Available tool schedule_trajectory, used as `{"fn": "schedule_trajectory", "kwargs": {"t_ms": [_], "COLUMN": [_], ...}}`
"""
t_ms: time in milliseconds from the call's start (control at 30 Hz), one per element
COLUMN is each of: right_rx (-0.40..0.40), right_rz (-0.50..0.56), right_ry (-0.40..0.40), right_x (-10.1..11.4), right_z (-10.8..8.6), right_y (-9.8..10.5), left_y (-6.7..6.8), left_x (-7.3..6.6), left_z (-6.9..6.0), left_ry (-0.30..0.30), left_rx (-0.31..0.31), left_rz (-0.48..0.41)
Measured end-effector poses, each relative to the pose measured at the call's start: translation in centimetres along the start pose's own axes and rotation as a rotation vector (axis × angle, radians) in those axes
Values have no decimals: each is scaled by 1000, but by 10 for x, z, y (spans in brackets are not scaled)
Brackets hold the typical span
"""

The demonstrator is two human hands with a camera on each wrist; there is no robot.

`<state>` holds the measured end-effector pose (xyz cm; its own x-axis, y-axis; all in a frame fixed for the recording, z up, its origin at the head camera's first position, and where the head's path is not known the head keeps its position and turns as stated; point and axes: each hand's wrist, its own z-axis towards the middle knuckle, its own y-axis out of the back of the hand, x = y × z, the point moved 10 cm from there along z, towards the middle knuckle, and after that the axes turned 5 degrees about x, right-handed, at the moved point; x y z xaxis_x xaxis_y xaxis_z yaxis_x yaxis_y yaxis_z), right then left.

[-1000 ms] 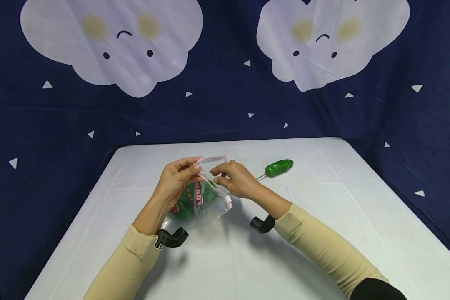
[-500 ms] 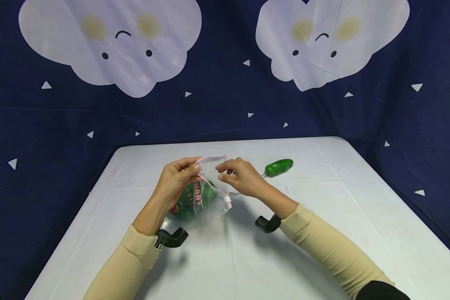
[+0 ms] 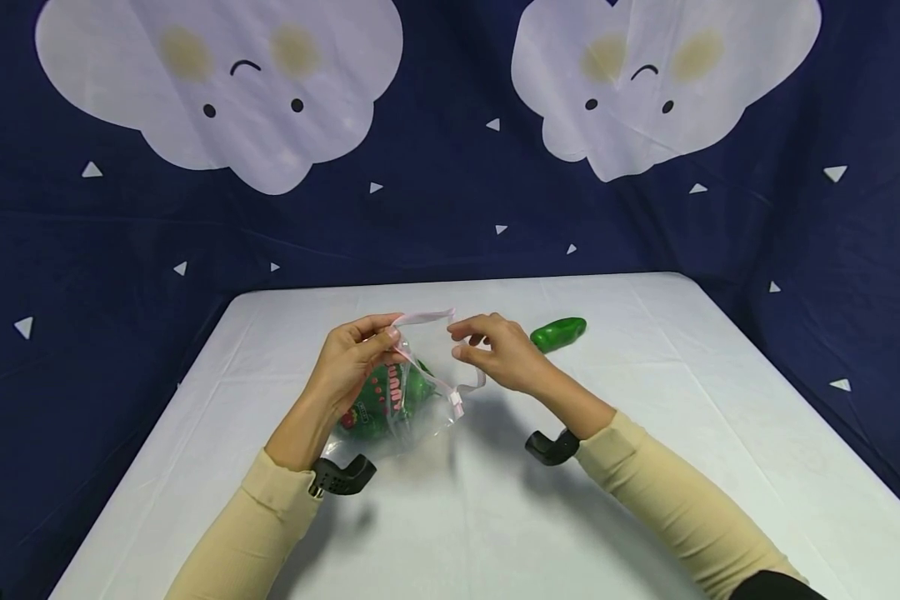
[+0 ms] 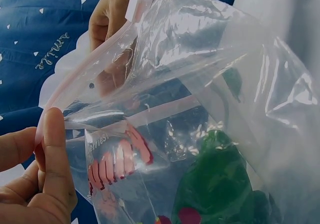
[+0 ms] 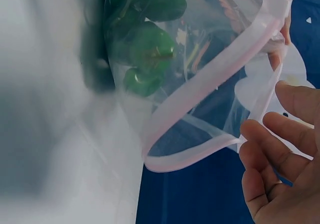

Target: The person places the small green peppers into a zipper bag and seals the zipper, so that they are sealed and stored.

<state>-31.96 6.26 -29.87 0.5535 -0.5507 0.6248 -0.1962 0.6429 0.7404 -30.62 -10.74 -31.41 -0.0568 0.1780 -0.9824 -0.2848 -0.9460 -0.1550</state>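
Observation:
A clear zip bag with a pink-white rim and a slider stands tilted on the table, its mouth spread. Inside show several green peppers, partly behind pink lettering. My left hand pinches the rim at its left side, thumb against fingers. At the right side of the mouth, my right hand has loosely bent fingers, the thumb apart from them. In the right wrist view its fingertips are at the rim; whether they press on it is hard to tell. A green pepper lies behind the right hand.
A white-covered table extends under everything. Behind it hangs a dark blue cloth with printed clouds and small triangles. Black wrist mounts stick out below both wrists.
My right hand has moved to the right from the middle of the bag's mouth, and the right rim now bulges further out. The left hand has stayed on the rim.

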Motion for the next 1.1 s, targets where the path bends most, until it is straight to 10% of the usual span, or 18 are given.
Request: {"fn": "schedule_trajectory", "kwargs": {"t_ms": [1100], "right_rx": [-39], "right_rz": [15], "right_ry": [-188], "right_x": [-86], "right_z": [-20], "right_y": [28], "left_y": [0], "left_x": [1], "left_z": [0], "left_ry": [2], "left_rx": [2], "left_rz": [-8]}}
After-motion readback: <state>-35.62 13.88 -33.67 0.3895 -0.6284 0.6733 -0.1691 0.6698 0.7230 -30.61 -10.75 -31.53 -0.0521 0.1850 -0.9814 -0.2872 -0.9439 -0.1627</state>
